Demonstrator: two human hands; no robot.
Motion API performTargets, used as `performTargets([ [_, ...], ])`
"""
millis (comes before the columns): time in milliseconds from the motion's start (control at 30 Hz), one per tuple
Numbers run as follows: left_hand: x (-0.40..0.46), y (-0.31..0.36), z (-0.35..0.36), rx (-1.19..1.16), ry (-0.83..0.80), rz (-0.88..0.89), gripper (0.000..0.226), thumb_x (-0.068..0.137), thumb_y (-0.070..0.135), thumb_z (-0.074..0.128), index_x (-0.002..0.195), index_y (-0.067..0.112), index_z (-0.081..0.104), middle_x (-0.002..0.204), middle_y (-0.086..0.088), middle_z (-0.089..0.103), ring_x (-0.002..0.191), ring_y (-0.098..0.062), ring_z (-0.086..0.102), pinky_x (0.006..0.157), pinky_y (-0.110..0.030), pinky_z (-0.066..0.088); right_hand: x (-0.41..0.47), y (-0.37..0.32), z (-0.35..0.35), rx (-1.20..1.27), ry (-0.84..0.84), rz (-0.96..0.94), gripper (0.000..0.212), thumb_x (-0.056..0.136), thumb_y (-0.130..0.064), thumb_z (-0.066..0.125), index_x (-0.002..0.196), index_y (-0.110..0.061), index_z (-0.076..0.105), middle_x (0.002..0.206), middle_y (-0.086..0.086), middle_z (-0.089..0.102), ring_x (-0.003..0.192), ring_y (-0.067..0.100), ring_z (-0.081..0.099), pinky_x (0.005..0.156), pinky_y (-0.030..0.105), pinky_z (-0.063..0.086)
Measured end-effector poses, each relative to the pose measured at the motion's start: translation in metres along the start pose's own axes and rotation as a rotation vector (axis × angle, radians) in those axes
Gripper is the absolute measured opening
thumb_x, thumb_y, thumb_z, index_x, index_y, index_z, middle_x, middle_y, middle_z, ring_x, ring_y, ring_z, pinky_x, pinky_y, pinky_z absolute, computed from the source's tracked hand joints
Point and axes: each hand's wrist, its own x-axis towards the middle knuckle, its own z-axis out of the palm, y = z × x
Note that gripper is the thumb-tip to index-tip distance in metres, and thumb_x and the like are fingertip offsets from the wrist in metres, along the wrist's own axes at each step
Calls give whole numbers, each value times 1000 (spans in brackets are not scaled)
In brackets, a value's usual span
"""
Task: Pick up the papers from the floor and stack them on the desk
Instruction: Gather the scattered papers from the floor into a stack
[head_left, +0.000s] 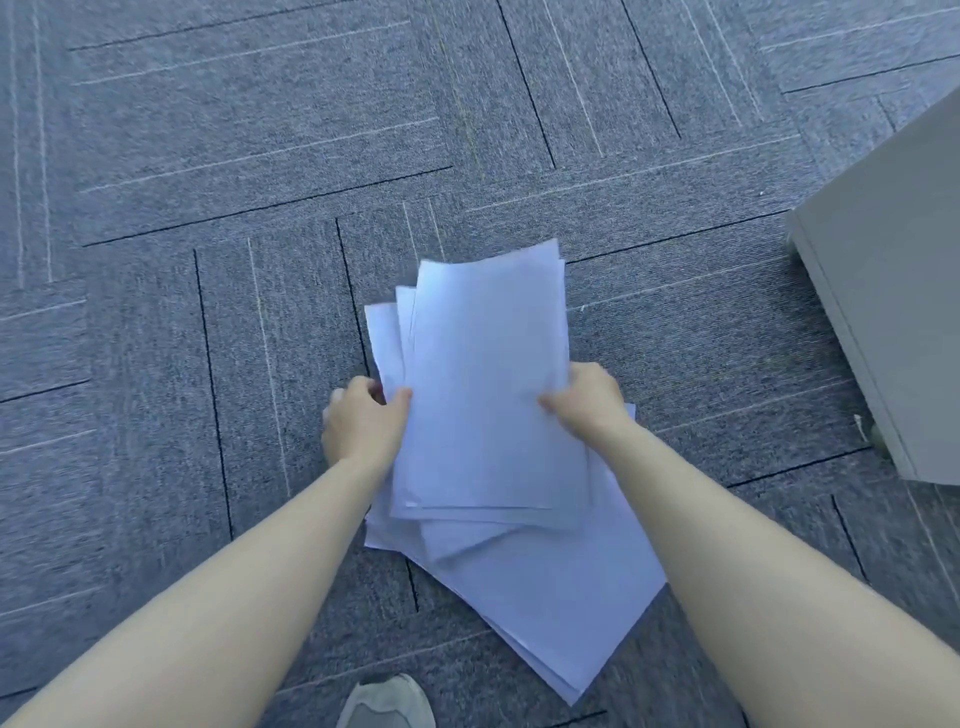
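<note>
A loose bundle of white papers is held in front of me above the grey carpet, its sheets fanned unevenly. My left hand grips the bundle's left edge, thumb on top. My right hand grips the right edge the same way. More white sheets splay out beneath the bundle toward the lower right; I cannot tell whether they lie on the floor or hang from my hands. The desk is not in view.
A grey cabinet on small casters stands at the right edge. My grey shoe shows at the bottom centre. Grey carpet tiles cover the floor all around.
</note>
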Motion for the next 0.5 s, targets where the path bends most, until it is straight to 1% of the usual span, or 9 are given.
performTargets([
  [67, -16, -20, -5, 16, 43, -114, 37, 85, 38, 55, 113, 14, 54, 126, -13, 52, 115, -34, 50, 89, -44, 46, 2, 10, -25, -234, -87, -81, 7, 78, -14, 60, 79, -15, 67, 88, 8, 66, 83, 31, 63, 71, 34, 52],
  [100, -24, -32, -6, 23, 17, -171, 37, 85, 34, 56, 115, 14, 53, 128, -13, 50, 117, -34, 49, 88, -44, 45, 3, 13, -32, -340, -122, -113, 5, 78, -15, 59, 76, -17, 63, 91, 7, 59, 84, 30, 61, 71, 32, 49],
  [133, -34, -41, -5, 46, -35, -203, 42, 84, 33, 58, 119, 13, 51, 130, -13, 49, 118, -35, 48, 87, -43, 45, 3, 16, -34, -438, -146, -144, 4, 78, -17, 58, 80, -19, 61, 99, 8, 53, 87, 31, 59, 74, 34, 50],
  [200, -51, -56, 1, 42, -148, -190, 57, 79, 35, 64, 128, 12, 46, 132, -13, 47, 119, -35, 49, 90, -43, 46, 3, 18, -25, -547, -157, -198, 31, 77, -24, 61, 109, -24, 57, 114, 8, 45, 99, 34, 59, 83, 41, 52],
  [233, -58, -61, 4, 3, -174, -165, 62, 76, 35, 68, 129, 11, 45, 131, -13, 47, 118, -35, 50, 92, -43, 47, 0, 15, -19, -557, -148, -205, 47, 77, -28, 66, 122, -26, 50, 120, 7, 41, 103, 34, 59, 84, 42, 51],
  [267, -63, -64, 8, -41, -177, -147, 65, 73, 33, 71, 128, 10, 45, 130, -14, 50, 117, -35, 52, 92, -43, 47, -2, 13, -13, -562, -129, -204, 59, 76, -31, 71, 129, -27, 44, 124, 8, 40, 105, 35, 59, 83, 40, 50],
  [367, -71, -66, 11, -97, -117, -107, 61, 67, 26, 79, 119, 10, 50, 123, -12, 58, 111, -33, 56, 92, -43, 48, -6, 9, -1, -668, -71, -231, 71, 70, -40, 78, 127, -18, 42, 126, 12, 46, 112, 35, 56, 82, 41, 45],
  [433, -74, -71, 13, -86, -94, -89, 60, 66, 22, 79, 117, 12, 50, 122, -10, 58, 112, -32, 55, 92, -43, 47, -7, 11, 5, -830, -22, -277, 70, 68, -48, 76, 120, -15, 44, 122, 12, 56, 114, 33, 55, 87, 41, 42],
  [500, -81, -76, 15, -14, -54, -113, 64, 67, 24, 80, 121, 13, 48, 126, -11, 53, 119, -33, 48, 95, -42, 44, -7, 16, 9, -975, 5, -316, 64, 67, -54, 70, 114, -16, 51, 116, 8, 64, 114, 30, 54, 89, 41, 38],
])
